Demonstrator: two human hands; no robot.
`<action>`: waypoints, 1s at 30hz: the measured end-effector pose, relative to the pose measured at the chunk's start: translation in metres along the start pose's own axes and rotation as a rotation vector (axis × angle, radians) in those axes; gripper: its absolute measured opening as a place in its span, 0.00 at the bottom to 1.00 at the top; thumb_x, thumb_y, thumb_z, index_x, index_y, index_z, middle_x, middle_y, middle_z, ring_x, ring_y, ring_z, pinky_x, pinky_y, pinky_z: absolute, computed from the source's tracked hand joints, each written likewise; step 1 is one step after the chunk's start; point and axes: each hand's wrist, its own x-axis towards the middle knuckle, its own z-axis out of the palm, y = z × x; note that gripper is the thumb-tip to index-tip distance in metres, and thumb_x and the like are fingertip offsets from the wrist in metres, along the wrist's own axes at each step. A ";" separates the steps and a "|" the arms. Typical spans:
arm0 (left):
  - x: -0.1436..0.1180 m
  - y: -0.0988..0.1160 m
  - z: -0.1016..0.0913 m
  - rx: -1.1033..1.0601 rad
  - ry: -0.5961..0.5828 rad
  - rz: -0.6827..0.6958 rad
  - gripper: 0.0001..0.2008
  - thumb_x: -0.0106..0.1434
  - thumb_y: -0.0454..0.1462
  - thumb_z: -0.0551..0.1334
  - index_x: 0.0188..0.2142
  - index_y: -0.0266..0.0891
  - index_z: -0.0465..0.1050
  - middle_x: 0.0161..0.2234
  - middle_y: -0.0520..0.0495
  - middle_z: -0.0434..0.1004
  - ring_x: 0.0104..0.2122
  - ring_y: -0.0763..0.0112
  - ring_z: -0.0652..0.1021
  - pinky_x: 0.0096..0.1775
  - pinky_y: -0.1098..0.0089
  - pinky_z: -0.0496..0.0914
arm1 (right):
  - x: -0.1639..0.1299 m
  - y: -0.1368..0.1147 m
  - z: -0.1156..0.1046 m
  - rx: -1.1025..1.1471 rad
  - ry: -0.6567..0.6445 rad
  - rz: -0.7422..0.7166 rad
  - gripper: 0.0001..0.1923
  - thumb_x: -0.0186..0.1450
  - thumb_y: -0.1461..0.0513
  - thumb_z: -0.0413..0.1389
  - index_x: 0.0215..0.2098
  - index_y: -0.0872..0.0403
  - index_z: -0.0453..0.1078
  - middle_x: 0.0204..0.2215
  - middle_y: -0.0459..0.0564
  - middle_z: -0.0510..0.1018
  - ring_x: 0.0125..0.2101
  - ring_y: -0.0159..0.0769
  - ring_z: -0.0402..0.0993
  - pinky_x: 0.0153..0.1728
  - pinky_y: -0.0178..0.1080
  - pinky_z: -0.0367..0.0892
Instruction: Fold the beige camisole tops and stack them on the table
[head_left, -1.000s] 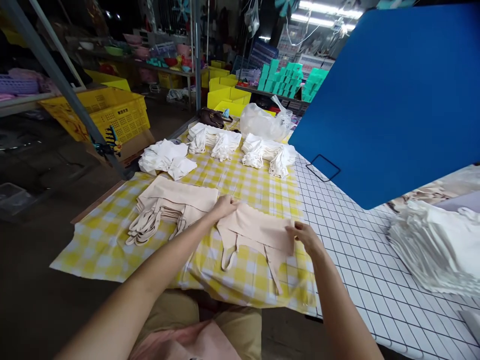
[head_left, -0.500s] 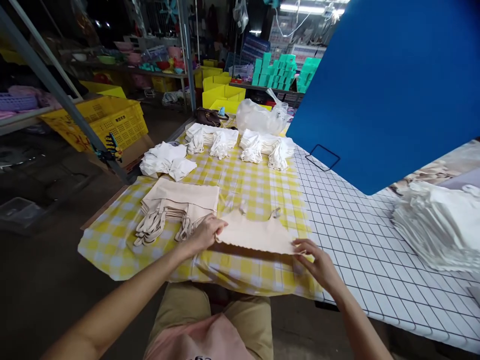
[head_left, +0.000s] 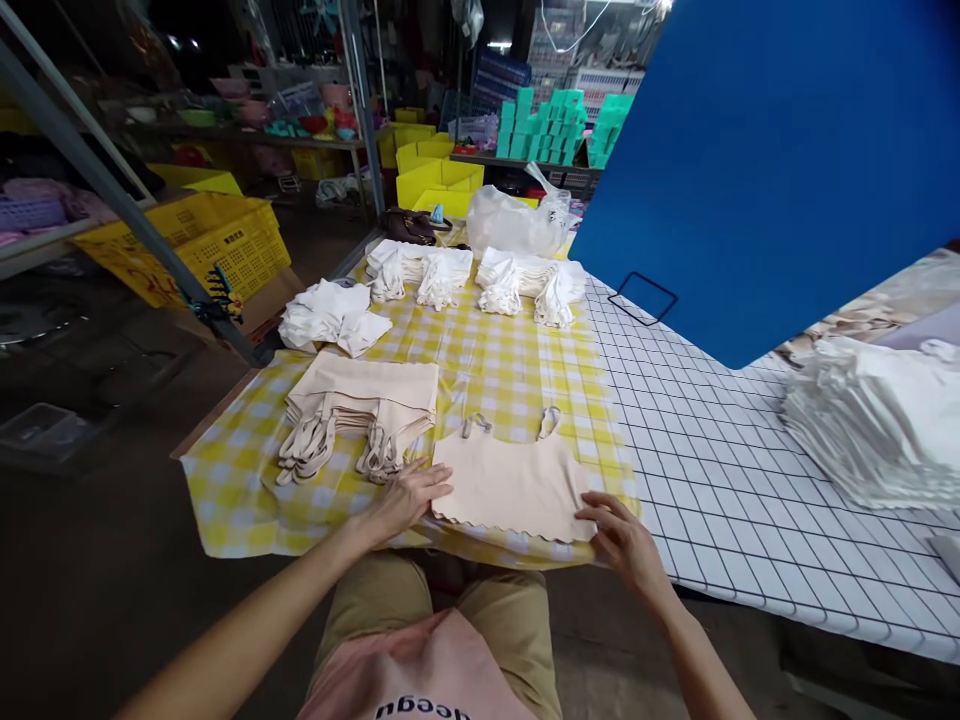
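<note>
Rests left fingers [head_left: 435,480] nearly together and right fingers [head_left: 604,503] parted, can't tell if pinching, at opposite edges of beige camisole [head_left: 516,488] flat between; likely handles light, limp; best lifted by hem corners.

The left hand [head_left: 411,492] and right hand [head_left: 628,545] hide bits of the top [head_left: 510,485], the right edge cuts off the board [head_left: 780,170] and white stack [head_left: 874,430], and print [head_left: 239,238] on the crate [head_left: 255,265] is illegible.
</note>
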 end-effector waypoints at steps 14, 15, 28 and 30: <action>-0.045 0.025 -0.103 -0.784 0.651 -0.479 0.20 0.54 0.51 0.61 0.32 0.37 0.77 0.32 0.43 0.79 0.33 0.62 0.77 0.36 0.67 0.72 | 0.018 -0.124 -0.053 0.433 0.059 -0.144 0.13 0.61 0.54 0.52 0.25 0.51 0.70 0.24 0.50 0.71 0.28 0.38 0.69 0.26 0.34 0.66; -0.055 0.019 -0.107 -0.759 0.714 -0.516 0.21 0.52 0.53 0.61 0.31 0.36 0.77 0.30 0.44 0.78 0.32 0.62 0.77 0.35 0.67 0.71 | 0.022 -0.133 -0.047 0.423 0.045 -0.177 0.13 0.62 0.53 0.52 0.24 0.52 0.69 0.22 0.49 0.70 0.27 0.37 0.68 0.26 0.34 0.65; -0.127 -0.068 -0.161 -0.474 1.067 -0.743 0.23 0.51 0.53 0.61 0.35 0.37 0.74 0.28 0.47 0.77 0.30 0.64 0.76 0.30 0.72 0.70 | 0.090 -0.223 0.042 0.502 -0.042 -0.233 0.19 0.64 0.51 0.47 0.21 0.53 0.62 0.18 0.44 0.62 0.20 0.29 0.58 0.21 0.31 0.55; -0.111 -0.088 -0.170 -0.471 1.009 -0.732 0.23 0.51 0.53 0.60 0.35 0.35 0.73 0.28 0.47 0.77 0.29 0.65 0.76 0.28 0.73 0.69 | 0.113 -0.226 0.055 0.587 -0.052 -0.171 0.19 0.62 0.49 0.48 0.21 0.53 0.61 0.18 0.43 0.61 0.20 0.29 0.57 0.20 0.31 0.54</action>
